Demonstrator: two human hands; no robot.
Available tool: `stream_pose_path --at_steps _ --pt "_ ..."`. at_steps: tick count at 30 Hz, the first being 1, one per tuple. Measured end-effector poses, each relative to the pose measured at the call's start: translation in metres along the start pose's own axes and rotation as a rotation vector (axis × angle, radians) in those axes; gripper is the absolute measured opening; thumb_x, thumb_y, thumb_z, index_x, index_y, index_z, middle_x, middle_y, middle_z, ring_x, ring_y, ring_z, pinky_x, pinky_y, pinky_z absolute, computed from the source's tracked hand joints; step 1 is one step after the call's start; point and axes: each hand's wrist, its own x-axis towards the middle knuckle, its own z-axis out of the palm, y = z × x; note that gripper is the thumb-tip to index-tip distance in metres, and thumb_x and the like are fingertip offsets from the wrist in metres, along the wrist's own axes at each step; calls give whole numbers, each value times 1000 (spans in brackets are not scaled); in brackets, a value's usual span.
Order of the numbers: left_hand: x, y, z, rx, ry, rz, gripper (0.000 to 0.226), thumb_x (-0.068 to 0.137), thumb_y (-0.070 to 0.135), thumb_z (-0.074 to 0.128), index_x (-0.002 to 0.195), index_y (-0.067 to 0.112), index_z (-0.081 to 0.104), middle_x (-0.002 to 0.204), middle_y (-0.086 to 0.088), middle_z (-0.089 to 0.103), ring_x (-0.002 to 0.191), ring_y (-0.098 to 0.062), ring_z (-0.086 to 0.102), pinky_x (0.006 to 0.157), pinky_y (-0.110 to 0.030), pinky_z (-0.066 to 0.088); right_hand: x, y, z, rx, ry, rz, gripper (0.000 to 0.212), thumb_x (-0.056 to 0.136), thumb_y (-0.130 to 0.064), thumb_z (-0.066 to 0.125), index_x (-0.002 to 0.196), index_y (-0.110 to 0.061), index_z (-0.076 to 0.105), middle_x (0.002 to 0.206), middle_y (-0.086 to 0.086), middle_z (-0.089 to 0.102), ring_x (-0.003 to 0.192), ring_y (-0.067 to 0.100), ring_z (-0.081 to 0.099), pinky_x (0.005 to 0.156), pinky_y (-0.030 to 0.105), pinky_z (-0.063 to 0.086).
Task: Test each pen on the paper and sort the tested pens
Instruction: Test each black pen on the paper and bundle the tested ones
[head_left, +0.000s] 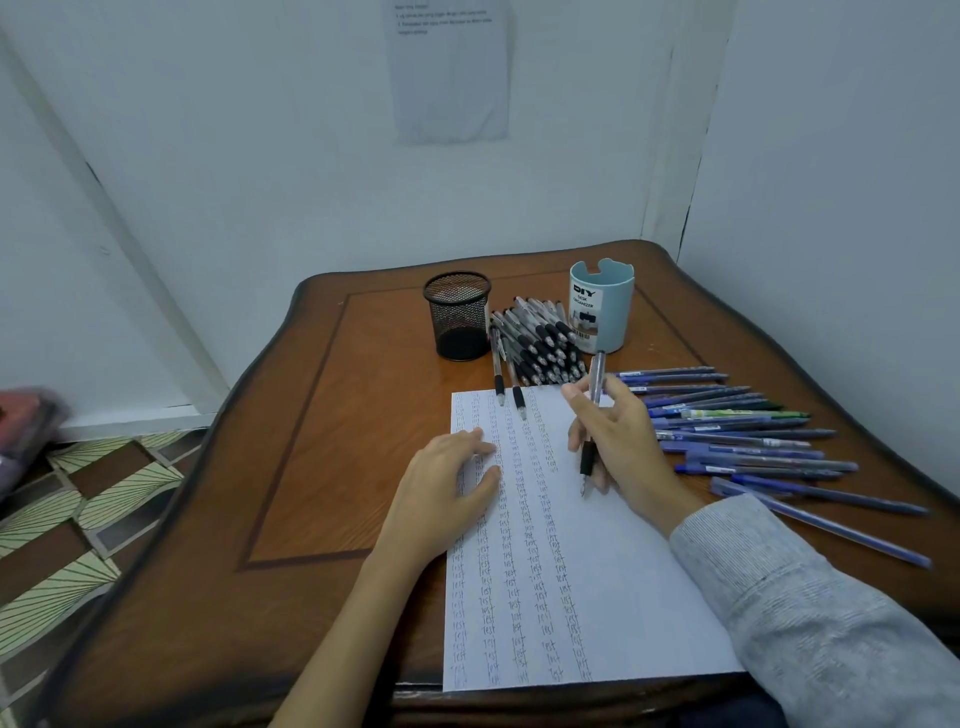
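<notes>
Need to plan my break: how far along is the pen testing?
Done: the white paper sheet carries several columns of "test". In hand: the right hand grips a clear black-grip pen over it; the left hand rests on it. Left: sorting, seemingly: the black mesh cup looks empty; heaped black-grip pens and loose blue pens lie outside it.

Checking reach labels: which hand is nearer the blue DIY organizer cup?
Right. The right hand, holding a pen, is just in front of the blue organizer cup; the left hand rests on the paper, farther back and left.
</notes>
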Motion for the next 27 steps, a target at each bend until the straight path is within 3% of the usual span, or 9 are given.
stream_pose_path --at_steps 3,7,11,18,23,25,27 --pt "0 1 -1 5 -10 -10 32 93 32 58 124 22 61 140 5 51 130 -7 41 110 -38 33 1 -1 -1 38 -18 24 30 90 -44 56 100 -19 69 49 0 50 45 14 43 56 31 39" --pt "0 2 -1 10 -13 -16 32 93 32 57 124 23 61 140 5 51 130 -7 41 111 -38 33 0 -1 -1 77 -64 68 42 97 -41 44 123 -10 58 44 0 45 40 11 38 45 22 37" --pt "-2 4 -1 11 -14 -15 32 94 31 57 124 22 61 139 6 52 128 -5 42 110 -35 33 -2 2 1 30 -109 86 42 101 -41 35 137 -21 43 47 -1 45 42 9 38 40 19 34" --pt "-1 4 -2 13 -13 -23 30 94 29 56 123 23 62 139 8 52 129 -4 41 111 -33 33 1 3 1 50 -99 85 29 105 -26 33 125 -21 53 42 -2 43 38 9 36 38 21 32" --pt "0 6 -2 59 -14 -21 37 95 35 54 130 23 56 148 8 40 139 -5 30 116 -27 22 8 -1 -4 259 -107 272 17 97 -9 38 87 -10 51 56 5 57 49 17 42 40 22 31" --pt "0 5 -1 72 -28 -14 46 95 43 52 136 24 51 151 8 35 141 -4 25 117 -25 17 11 -6 -8 196 -83 191 18 96 -3 45 87 -7 59 64 7 59 52 14 46 44 20 37" --pt "1 4 -1 81 -56 -12 50 94 48 50 138 25 50 151 8 36 141 -3 25 117 -22 11 19 -13 -9 -35 -51 27 16 95 -6 53 91 -6 68 68 2 59 56 4 49 55 17 42"
